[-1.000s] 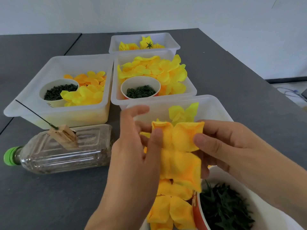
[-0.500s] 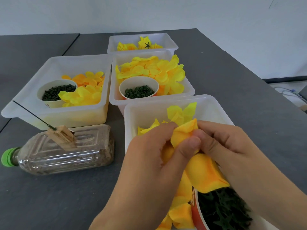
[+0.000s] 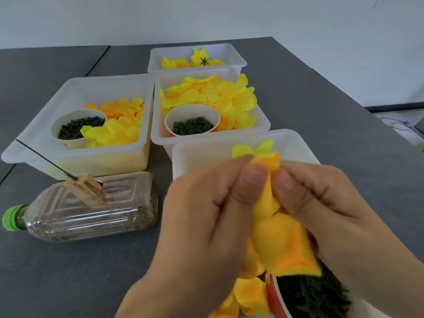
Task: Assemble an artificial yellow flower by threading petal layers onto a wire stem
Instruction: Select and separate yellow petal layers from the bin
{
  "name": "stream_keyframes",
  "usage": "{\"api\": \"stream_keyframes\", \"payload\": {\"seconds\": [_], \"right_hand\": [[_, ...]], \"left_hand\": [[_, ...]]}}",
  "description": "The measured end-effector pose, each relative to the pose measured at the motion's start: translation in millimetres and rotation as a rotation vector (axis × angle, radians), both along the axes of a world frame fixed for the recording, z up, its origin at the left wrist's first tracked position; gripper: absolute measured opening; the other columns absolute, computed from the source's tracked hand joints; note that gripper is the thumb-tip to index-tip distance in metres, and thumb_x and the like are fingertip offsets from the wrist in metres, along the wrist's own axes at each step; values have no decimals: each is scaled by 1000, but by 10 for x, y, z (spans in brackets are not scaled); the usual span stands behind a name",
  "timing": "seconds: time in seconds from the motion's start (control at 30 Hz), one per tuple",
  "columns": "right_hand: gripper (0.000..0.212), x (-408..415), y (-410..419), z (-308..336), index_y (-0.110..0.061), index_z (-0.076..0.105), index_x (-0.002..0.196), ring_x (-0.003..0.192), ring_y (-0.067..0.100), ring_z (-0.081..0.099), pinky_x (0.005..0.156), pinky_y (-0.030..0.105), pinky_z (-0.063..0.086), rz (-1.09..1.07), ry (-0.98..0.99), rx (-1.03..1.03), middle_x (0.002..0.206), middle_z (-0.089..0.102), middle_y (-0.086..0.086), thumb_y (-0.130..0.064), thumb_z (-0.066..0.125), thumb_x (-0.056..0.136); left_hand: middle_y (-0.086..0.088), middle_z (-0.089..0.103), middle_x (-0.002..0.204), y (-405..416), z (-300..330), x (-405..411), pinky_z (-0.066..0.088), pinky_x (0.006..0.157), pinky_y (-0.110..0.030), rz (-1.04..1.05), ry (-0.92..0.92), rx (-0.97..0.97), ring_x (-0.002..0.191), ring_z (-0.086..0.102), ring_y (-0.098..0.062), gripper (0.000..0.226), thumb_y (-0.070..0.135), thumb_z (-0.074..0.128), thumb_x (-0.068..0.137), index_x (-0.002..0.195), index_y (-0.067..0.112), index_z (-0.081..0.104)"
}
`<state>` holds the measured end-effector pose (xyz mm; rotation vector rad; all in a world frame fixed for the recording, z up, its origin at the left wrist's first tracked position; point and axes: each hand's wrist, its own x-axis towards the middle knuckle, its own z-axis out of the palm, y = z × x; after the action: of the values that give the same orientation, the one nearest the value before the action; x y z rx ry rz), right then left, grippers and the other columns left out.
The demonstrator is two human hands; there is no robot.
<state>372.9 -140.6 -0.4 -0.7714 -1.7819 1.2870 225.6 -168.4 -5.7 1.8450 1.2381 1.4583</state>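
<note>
Both hands hold a yellow-orange petal layer [image 3: 282, 242] above the nearest white bin [image 3: 206, 145]. My left hand [image 3: 206, 214] pinches its upper edge between thumb and fingers. Touching it from the other side, my right hand [image 3: 321, 203] pinches the same edge. More loose petals [image 3: 247, 297] lie in the bin under my hands. A thin dark wire stem [image 3: 43, 158] sticks up at a slant from a wooden clip [image 3: 86, 190] on a plastic bottle [image 3: 91, 207] lying at the left.
A left bin [image 3: 75, 88] holds petals and a cup of small dark parts [image 3: 78, 128]. The middle bin [image 3: 261, 120] holds yellow petals and a cup of green rings [image 3: 192, 125]. A far bin [image 3: 229, 51] holds finished flowers. A cup of green leaf pieces [image 3: 312, 294] stands below my right hand.
The petal layer, spread flat between my hands a second ago, is now bunched at its top edge, with both thumbs pinched close together on it.
</note>
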Motion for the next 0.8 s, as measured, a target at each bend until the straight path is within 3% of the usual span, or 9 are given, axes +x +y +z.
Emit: {"api": "stream_keyframes", "payload": {"seconds": [0.1, 0.27, 0.37, 0.43, 0.5, 0.57, 0.63, 0.7, 0.8], "right_hand": [[42, -14, 6, 44, -10, 42, 61, 43, 1, 31, 42, 13, 27, 25, -5, 32, 52, 33, -10, -40, 45, 90], [43, -11, 33, 12, -4, 44, 62, 40, 6, 32, 40, 13, 30, 104, 74, -298, 50, 34, 0, -41, 50, 84], [54, -26, 34, -56, -5, 50, 67, 42, 10, 42, 45, 17, 39, -36, -2, -330, 50, 40, 10, -57, 54, 81], [48, -40, 34, -100, -30, 69, 75, 47, 12, 57, 50, 28, 49, -154, -140, -390, 53, 59, 4, -75, 55, 71], [42, -87, 61, -134, -42, 68, 81, 55, 6, 64, 53, 32, 54, -109, -261, -195, 65, 67, -9, -79, 49, 75], [48, -124, 80, -152, -32, 65, 92, 66, 9, 65, 62, 39, 57, -141, -247, 9, 74, 68, -12, -75, 51, 75], [46, -94, 88, -190, -24, 63, 90, 65, 10, 64, 64, 42, 57, -226, -232, 64, 71, 66, -10, -65, 53, 72], [41, -91, 71, -199, -24, 61, 96, 64, 12, 67, 62, 38, 57, -232, -244, 52, 72, 68, -4, -59, 54, 75], [30, -43, 26, -178, -21, 59, 88, 51, 12, 63, 55, 28, 54, -266, -304, 18, 59, 66, 0, -50, 54, 85]], "left_hand": [[4, 41, 53, -2, -27, -13, 28, 45, -13, -8, -64, -49, 49, 37, 0, 41, 41, 40, 98, 65, 17, 48], [10, 43, 54, -3, -36, -79, 26, 45, -12, 27, 86, -31, 48, 40, -2, 39, 45, 39, 100, 66, 31, 49], [14, 41, 50, 57, -73, -81, 24, 45, -14, 92, 67, -143, 47, 38, -4, 39, 47, 40, 97, 61, 36, 48], [13, 39, 50, 69, -67, -65, 25, 44, -14, 116, 15, -149, 47, 35, -4, 40, 46, 41, 96, 59, 34, 46], [12, 39, 49, 90, -61, -60, 25, 44, -13, 136, -18, -151, 46, 35, -3, 41, 45, 42, 96, 58, 30, 46], [12, 44, 51, 119, -48, -52, 29, 45, -14, 138, -56, -198, 48, 39, -2, 41, 46, 43, 96, 60, 27, 48], [15, 57, 64, 126, -67, -35, 38, 52, -16, 184, -43, -218, 58, 52, 0, 31, 49, 46, 96, 74, 30, 54], [19, 63, 88, 100, -99, -23, 47, 62, -22, 276, -5, -171, 80, 62, 0, 10, 45, 54, 95, 95, 40, 46], [16, 58, 105, 60, -148, -3, 50, 71, -33, 362, 267, 59, 96, 60, -5, 21, 23, 60, 94, 100, 35, 43]]}}
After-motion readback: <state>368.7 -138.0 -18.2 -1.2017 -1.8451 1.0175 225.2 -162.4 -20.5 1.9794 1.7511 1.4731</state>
